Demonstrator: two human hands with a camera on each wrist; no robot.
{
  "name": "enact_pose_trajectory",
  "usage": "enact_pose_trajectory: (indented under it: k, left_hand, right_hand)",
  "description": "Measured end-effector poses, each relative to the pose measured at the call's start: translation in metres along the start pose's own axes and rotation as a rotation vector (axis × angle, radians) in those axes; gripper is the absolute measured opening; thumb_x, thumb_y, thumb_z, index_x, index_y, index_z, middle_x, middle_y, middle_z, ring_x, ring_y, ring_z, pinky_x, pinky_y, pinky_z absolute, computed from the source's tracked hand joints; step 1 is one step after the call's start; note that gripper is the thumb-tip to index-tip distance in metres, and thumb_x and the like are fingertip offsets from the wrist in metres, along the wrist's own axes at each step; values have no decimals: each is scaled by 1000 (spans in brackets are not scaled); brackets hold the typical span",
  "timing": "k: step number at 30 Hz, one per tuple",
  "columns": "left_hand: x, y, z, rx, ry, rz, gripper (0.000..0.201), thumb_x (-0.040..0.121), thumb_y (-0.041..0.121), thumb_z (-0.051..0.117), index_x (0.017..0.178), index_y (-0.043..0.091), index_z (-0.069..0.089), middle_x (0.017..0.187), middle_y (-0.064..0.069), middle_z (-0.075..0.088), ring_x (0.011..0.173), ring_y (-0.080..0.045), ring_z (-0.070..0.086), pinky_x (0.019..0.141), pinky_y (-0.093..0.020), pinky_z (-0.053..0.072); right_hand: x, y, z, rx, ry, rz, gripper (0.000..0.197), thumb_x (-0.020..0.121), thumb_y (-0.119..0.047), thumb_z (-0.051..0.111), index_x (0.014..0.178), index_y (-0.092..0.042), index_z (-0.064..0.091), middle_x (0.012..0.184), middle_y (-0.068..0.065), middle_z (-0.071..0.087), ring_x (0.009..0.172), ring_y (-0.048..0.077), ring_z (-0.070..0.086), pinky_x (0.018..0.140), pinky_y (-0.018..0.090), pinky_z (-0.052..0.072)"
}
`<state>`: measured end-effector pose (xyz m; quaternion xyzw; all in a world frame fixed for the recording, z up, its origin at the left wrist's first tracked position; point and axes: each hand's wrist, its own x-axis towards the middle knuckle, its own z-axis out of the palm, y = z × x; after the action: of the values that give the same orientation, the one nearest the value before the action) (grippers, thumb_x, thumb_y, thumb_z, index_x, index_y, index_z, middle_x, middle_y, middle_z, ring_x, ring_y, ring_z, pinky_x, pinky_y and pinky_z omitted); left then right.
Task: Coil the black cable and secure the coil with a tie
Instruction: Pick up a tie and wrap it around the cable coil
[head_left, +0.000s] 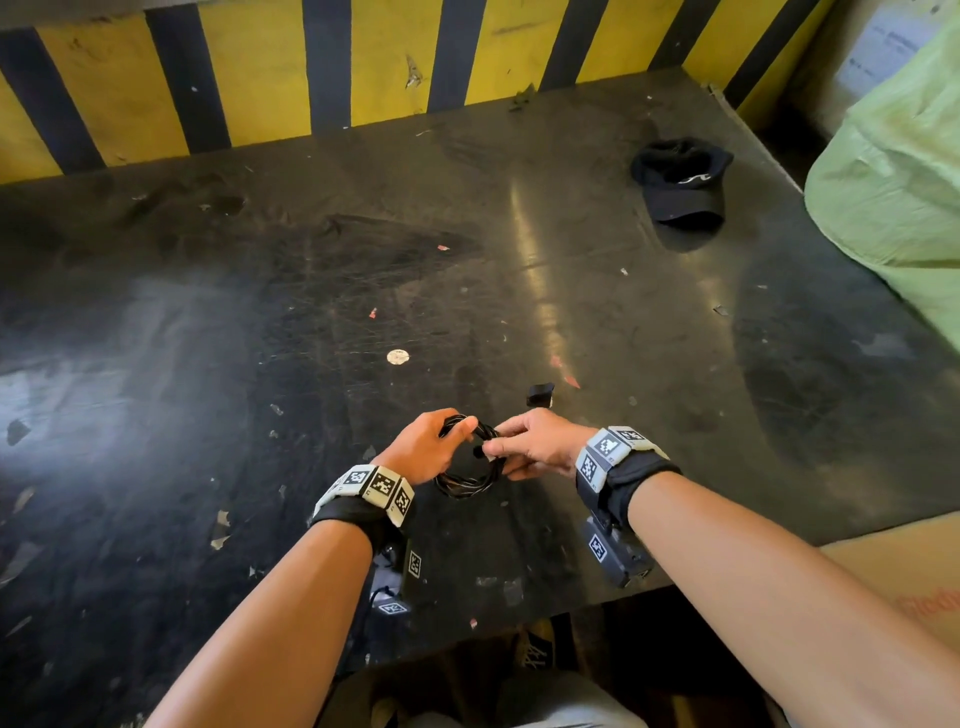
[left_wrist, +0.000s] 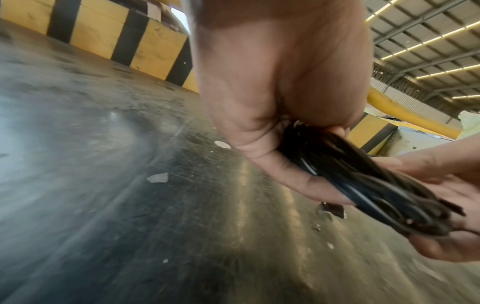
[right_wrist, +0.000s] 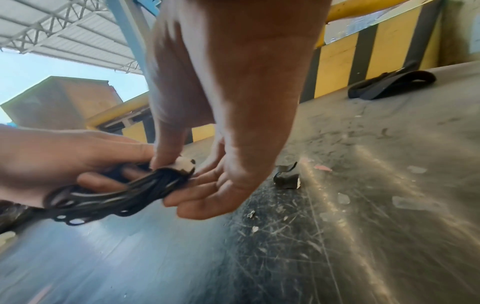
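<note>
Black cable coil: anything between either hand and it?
Nothing visible. The left hand grips one side of the black cable coil and the right hand pinches the other; both hold it above the table.

A: What's the count?
B: Two hands, left (head_left: 426, 441) and right (head_left: 535, 441), one coiled cable (head_left: 467, 478), one cap (head_left: 680, 179).
A: And on the table (head_left: 260, 312)?
B: One black scrap (head_left: 540, 395), one white disc (head_left: 398, 356); maybe a dozen flecks, blurred.
</note>
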<state>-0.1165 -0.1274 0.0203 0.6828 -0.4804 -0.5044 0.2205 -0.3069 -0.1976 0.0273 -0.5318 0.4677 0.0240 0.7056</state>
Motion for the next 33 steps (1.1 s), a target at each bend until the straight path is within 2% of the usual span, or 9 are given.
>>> enact_pose_trajectory:
  k: [2, 6, 10, 14, 17, 21, 26, 30, 33]
  left_hand:
    - [10, 8, 6, -3, 1, -16, 35, 104, 41, 48, 104, 9, 61, 68, -5, 52, 54, -18, 48, 50, -30, 41]
    - [31, 34, 25, -44, -22, -53, 29, 104, 45, 46, 107, 17, 56, 85, -7, 59, 68, -18, 66, 58, -37, 58]
    - [48, 63, 49, -107, -103, -77, 32, 106, 38, 45, 110, 11, 60, 93, -11, 62, 84, -24, 69, 81, -58, 61]
    - [77, 68, 60, 107, -3, -39, 27, 101, 41, 55, 108, 19, 69, 104, -10, 74, 92, -21, 72, 82, -46, 63]
    - [96, 66, 67, 329, 175, 33, 33, 91, 30, 71, 121, 16, 67, 108, -8, 74, 101, -25, 69, 95, -32, 52]
    - [114, 59, 83, 502, 220, 59, 54, 82, 34, 79, 132, 22, 59, 121, -16, 64, 116, -32, 60, 101, -41, 46]
    - [119, 51, 95, 505, 327, 88, 25, 88, 28, 73, 112, 19, 74, 107, -13, 75, 104, -35, 68, 89, -40, 52]
    - [113, 50, 92, 384, 390, 58, 22, 94, 27, 64, 107, 14, 77, 94, -8, 80, 96, -29, 73, 89, -34, 52]
    - [102, 53, 81, 273, 318, 63, 18, 96, 18, 62, 107, 16, 75, 86, -2, 79, 76, -6, 72, 78, -15, 55]
  right_hand:
    - [-2, 4, -8, -21, 123, -64, 27, 90, -18, 75, 115, -20, 65, 93, 12, 72, 73, 20, 68, 68, 31, 57]
    - [-7, 20, -27, -95, 328, -199, 34, 87, -13, 73, 118, -25, 66, 84, 10, 70, 72, 22, 66, 73, 44, 60]
    - [-21, 33, -56, -60, 407, -218, 37, 93, 2, 62, 127, -12, 65, 93, 7, 69, 75, 11, 63, 66, 16, 51]
    - [-27, 51, -94, -7, 501, -151, 37, 90, 2, 63, 122, -16, 68, 88, 8, 70, 79, 22, 65, 85, 41, 58]
    - [-38, 60, -120, 52, 586, -115, 38, 90, 5, 63, 126, -8, 66, 74, 1, 66, 67, 22, 65, 85, 41, 58]
    - [-49, 67, -135, 102, 581, -120, 36, 92, 5, 62, 125, -9, 65, 86, 8, 68, 72, 25, 67, 87, 46, 58]
    - [-51, 75, -137, 154, 587, -138, 37, 93, 4, 62, 128, -9, 64, 98, 11, 68, 71, 21, 67, 87, 44, 59]
    - [-50, 76, -133, 222, 577, -148, 37, 93, 3, 62, 128, -9, 64, 97, 15, 69, 73, 21, 67, 84, 45, 60]
    - [-49, 68, -130, 283, 549, -168, 36, 94, 4, 62, 126, -11, 64, 96, 16, 68, 73, 19, 67, 74, 38, 63]
